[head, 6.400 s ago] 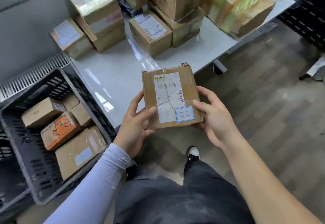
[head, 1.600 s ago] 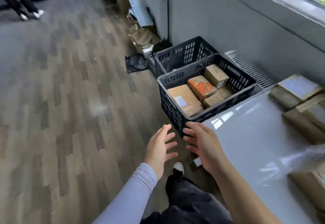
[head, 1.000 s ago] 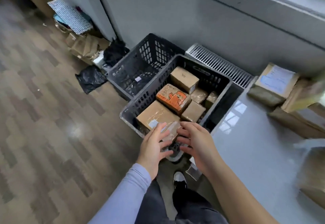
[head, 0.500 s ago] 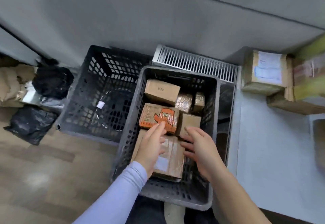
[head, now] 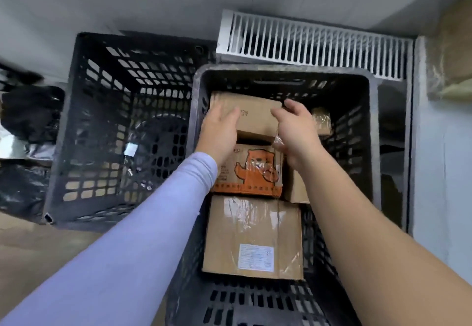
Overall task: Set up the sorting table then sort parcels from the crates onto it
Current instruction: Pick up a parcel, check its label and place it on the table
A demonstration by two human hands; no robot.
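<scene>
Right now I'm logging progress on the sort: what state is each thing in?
plain box: gripped on both sides, in the crate
left hand: grips the box's left side
right hand: grips its right side
bear-print box: lying flat, untouched
large labelled box: flat, label up
near crate: holds parcels

Both hands, left (head: 219, 131) and right (head: 296, 131), gripped a plain box (head: 255, 116) inside the crate (head: 367, 126), above a bear-printed box (head: 251, 169).
</scene>
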